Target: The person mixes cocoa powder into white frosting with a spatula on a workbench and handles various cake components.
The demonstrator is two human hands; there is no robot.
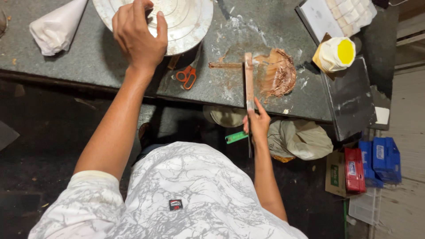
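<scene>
My left hand (138,35) on turntable (177,20), counter's 11 o'clock; scissors (187,75) just below. My right hand (256,123) holds spatula (249,79) at 6; paste (278,73) beside, tub (336,54) at 3.

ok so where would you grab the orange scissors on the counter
Take the scissors by the orange loop handles, coming from the counter's near edge. The handles point toward the person and lie in the open, while the blades run up under the round turntable.
</scene>
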